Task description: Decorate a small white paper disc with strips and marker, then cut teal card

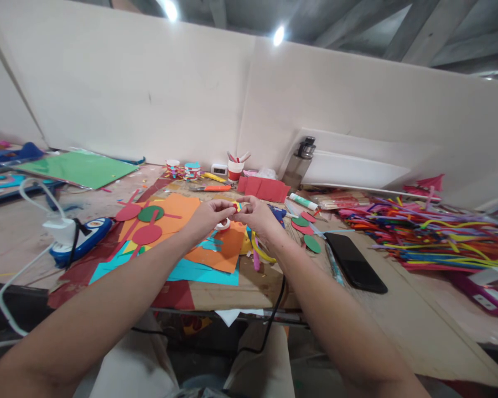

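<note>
My left hand [209, 215] and my right hand [258, 214] meet above the middle of the table, both pinched on a small red and yellow paper piece [236, 207] held between their fingertips. Just below the fingers a white roll of tape [223, 224] lies on orange paper [216, 251]. Orange and light blue sheets [203, 272] with red and green paper circles [147, 221] spread under my left forearm. A yellow curved strip [260, 253] lies beneath my right wrist.
A black phone [354, 261] lies right of my right arm, a heap of coloured pipe cleaners [431, 232] further right. Behind stand a glue stick [302, 201], a water bottle [299, 163], a red cup with pens [234, 168], folded red paper [263, 188]. A white charger on a blue power strip [72, 236] sits left.
</note>
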### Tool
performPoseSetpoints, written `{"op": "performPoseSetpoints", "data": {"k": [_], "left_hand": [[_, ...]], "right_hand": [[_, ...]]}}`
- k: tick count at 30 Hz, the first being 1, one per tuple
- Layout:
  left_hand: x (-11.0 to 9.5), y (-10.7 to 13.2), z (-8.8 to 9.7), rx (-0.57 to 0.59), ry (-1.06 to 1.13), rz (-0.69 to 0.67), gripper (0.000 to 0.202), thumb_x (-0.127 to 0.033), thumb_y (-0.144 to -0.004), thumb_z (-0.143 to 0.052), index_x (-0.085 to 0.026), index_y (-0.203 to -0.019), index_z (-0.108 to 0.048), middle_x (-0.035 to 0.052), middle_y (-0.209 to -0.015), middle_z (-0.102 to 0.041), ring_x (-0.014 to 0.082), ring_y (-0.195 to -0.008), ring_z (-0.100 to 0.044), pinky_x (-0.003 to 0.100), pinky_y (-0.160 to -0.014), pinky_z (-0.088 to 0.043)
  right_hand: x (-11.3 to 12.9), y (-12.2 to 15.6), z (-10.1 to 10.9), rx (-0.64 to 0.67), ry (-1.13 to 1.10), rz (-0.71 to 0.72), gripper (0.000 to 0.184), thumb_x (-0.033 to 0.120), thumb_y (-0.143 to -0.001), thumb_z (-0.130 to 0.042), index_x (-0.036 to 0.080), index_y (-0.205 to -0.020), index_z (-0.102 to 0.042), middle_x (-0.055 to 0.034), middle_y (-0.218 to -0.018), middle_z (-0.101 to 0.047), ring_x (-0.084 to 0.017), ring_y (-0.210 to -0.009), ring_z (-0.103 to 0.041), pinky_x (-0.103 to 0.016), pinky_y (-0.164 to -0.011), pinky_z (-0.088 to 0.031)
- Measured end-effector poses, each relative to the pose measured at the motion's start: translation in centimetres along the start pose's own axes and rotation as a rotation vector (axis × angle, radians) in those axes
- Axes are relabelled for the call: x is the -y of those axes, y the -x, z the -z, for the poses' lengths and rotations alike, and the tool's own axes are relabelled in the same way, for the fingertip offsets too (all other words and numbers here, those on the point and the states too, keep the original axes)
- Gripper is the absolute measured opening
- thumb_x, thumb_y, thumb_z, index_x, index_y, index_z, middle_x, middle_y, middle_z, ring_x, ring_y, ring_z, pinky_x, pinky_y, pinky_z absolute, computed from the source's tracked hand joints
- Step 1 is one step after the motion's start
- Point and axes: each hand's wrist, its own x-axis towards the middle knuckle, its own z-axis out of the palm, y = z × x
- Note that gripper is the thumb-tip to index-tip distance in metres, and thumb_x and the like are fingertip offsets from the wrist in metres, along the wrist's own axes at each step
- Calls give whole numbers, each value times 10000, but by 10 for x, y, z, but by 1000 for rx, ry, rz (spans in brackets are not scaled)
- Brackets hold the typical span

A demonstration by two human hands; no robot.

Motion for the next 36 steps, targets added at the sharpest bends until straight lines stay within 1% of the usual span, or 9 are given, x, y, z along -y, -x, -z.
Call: {"op": "performPoseSetpoints", "data": {"k": [10,17,23,28,32,36], "left_hand": [[0,1,0,-5,-42,-17,291,-408,-674,-753,-151,-802,-709,7,-688,-629,80,-554,-484,223,-552,-376],[-6,4,-2,-11,-66,-19,282,-402,-669,-755,-145,-773,-706,9,-674,-626,80,-554,-480,222,-552,-372],[-2,0,0,-33,3,11,280,-387,-644,-770,-139,-746,-692,8,-655,-621,76,-533,-478,222,-533,-352],[-4,0,1,-85,104,36,265,-370,-630,-773,-134,-698,-674,13,-636,-608,89,-574,-521,217,-531,-346],[-7,-1,2,-108,148,32,253,-363,-647,-763,-133,-702,-672,5,-644,-593,77,-572,-508,212,-525,-336],[-8,-3,3,-147,231,-16,229,-334,-640,-768,-142,-717,-672,7,-703,-606,75,-615,-513,206,-529,-338]], "right_hand": [[-1,0,-1,-13,16,13,474,198,-602,-755,177,-1021,-535,98,-572,-535,-86,-523,-500,-222,-530,-348],[-1,1,-1,-10,5,11,483,199,-599,-755,166,-1027,-533,96,-572,-529,-85,-524,-491,-220,-528,-341],[1,4,-3,-27,73,47,459,233,-622,-749,172,-1026,-539,92,-589,-531,-87,-527,-493,-220,-520,-339],[-1,6,-8,-71,155,165,440,272,-689,-710,184,-1079,-527,51,-697,-597,-111,-624,-567,-235,-579,-401],[-2,8,-10,-88,156,238,397,261,-746,-650,190,-1113,-517,31,-756,-614,-111,-647,-561,-242,-601,-414],[2,12,-12,-200,191,276,356,305,-752,-658,198,-1074,-551,-24,-938,-620,-116,-737,-551,-255,-664,-439]]}}
